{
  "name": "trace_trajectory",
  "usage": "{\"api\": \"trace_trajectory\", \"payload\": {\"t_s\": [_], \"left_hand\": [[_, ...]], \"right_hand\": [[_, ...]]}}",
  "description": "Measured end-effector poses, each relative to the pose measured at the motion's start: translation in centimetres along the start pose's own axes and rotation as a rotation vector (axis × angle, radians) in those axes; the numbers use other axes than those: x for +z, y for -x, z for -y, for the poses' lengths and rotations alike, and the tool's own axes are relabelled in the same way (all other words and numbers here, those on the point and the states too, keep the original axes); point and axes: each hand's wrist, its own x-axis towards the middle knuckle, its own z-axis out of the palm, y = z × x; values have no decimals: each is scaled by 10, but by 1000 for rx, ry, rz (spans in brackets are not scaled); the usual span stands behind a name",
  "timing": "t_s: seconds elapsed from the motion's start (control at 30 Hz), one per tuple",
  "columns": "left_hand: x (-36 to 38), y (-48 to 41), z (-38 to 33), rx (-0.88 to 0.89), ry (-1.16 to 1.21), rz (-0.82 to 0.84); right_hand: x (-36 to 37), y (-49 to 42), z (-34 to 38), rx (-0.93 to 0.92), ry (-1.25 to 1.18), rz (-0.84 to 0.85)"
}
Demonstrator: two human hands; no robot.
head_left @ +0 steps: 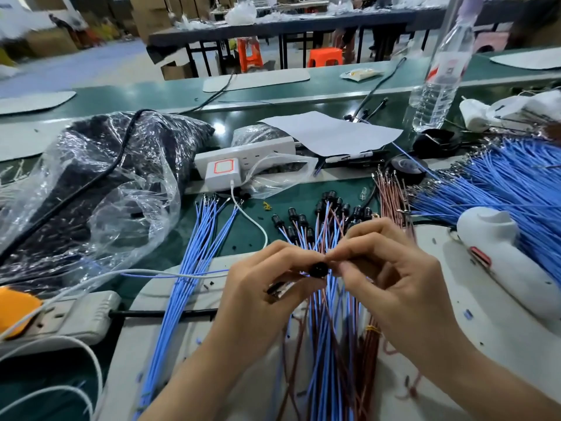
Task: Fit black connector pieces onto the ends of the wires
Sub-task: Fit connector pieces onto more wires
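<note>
Connector point(318, 268) pinched between the fingertips of left hand point(261, 287) and right hand point(391, 275), above a wire bundle point(328, 344) lying under both. Beyond the hands: finished wires point(321, 220). Left of the left hand: loose wires point(194, 253), then plastic bag point(100, 189). Behind those: power strip point(243, 153), paper sheet point(331, 132). Right of the right hand: handheld tool point(498, 247), wire heap point(501, 180), with bottle point(440, 77) behind.

A long green workbench point(170, 95) runs across the view, its glossy top catching soft light from above. Behind it stands a dark table point(303, 21) on black metal legs, with two orange plastic stools point(324, 56) by its legs. Stacked cardboard boxes point(151, 13) line the far side, and the floor point(76, 68) is pale blue-grey.
</note>
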Motion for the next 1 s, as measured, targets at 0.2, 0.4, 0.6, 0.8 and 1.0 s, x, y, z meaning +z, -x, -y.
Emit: {"api": "trace_trajectory", "payload": {"t_s": [0.2, 0.4, 0.6, 0.8, 1.0], "left_hand": [[0, 2, -1, -56, 50, -84], [2, 2, -1, -54, 92, -33], [3, 0, 2, -17, -51, 21], [5, 3, -3, -140, 53, -18], [5, 3, -2, -169, 154, -33]], "right_hand": [[3, 5, -6, -29, -99, 46], [4, 7, -7, -190, 86, -50], [7, 8, -9, -267, 198, -62], [5, 7, -11, -300, 267, -92], [8, 8, -11, -303, 271, -76]]}}
